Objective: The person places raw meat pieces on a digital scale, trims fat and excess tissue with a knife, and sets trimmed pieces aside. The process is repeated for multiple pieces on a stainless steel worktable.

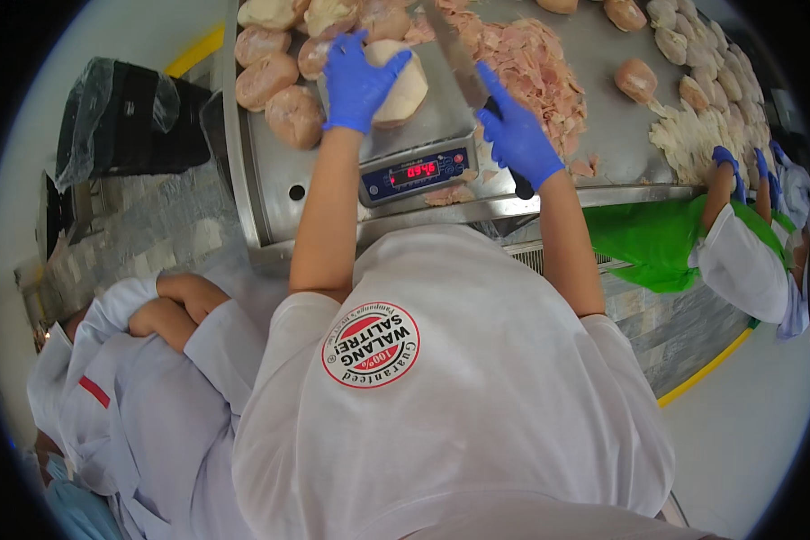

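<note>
My left hand (360, 83), in a blue glove, rests over a pale, round ham (407, 97) with the fingers spread on its top and left side. This ham sits on the metal plate of a digital scale (418, 171) with a lit red display. A knife (460, 56) is in my right hand (520, 137), also gloved in blue. The fingers wrap its black handle, with the forefinger stretched along it. Its broad blade points away from me, just right of the ham and apart from it.
Several round hams (294, 117) lie left of the scale on the steel table (607, 108). Pink meat trimmings (535, 76) are heaped to the right. Co-workers' gloved hands (727, 162) handle pale pieces farther right. A person with folded arms (175, 315) stands close at my left.
</note>
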`<state>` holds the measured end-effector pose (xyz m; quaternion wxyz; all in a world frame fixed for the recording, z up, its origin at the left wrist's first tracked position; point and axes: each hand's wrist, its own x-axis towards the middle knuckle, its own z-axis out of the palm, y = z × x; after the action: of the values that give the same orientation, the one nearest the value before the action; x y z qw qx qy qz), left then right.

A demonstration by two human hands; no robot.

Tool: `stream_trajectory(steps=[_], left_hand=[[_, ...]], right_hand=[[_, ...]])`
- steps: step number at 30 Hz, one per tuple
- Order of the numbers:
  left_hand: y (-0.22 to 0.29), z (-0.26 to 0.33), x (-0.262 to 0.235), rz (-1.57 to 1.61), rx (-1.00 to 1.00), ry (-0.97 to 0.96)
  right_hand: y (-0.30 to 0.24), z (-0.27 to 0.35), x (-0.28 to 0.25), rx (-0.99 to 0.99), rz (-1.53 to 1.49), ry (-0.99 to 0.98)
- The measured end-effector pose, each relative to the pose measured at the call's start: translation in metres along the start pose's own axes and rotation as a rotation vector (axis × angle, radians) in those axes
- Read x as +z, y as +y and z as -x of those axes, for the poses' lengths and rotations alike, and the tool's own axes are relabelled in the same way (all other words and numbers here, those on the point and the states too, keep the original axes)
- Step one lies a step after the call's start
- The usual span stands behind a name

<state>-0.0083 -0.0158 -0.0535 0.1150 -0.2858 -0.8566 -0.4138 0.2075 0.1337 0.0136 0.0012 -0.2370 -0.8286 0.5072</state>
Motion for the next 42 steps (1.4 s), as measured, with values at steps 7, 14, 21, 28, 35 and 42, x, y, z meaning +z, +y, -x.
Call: stream_trajectory(steps=[7, 14, 21, 28, 35, 42], left_hand=[[0.029, 0.008, 0.007, -0.087, -0.153, -0.105], [0.027, 0.008, 0.008, -0.100, -0.129, -0.099], [0.024, 0.008, 0.009, -0.078, -0.139, -0.065], [0.026, 0.006, 0.009, -0.077, -0.142, -0.092], [0.019, 0.009, 0.009, -0.102, -0.153, -0.080], [0.027, 0.007, 0.009, -0.077, -0.129, -0.092]], right_hand=[[-0.011, -0.006, 0.004, -0.124, 0.271, -0.146], [-0.029, -0.050, 0.033, -0.172, 0.462, -0.044], [-0.029, -0.039, 0.030, -0.070, 0.382, -0.118], [-0.035, -0.055, 0.036, -0.054, 0.413, -0.121], [-0.015, -0.040, 0.044, -0.079, 0.341, -0.120], [-0.013, -0.059, 0.041, -0.113, 0.259, -0.093]])
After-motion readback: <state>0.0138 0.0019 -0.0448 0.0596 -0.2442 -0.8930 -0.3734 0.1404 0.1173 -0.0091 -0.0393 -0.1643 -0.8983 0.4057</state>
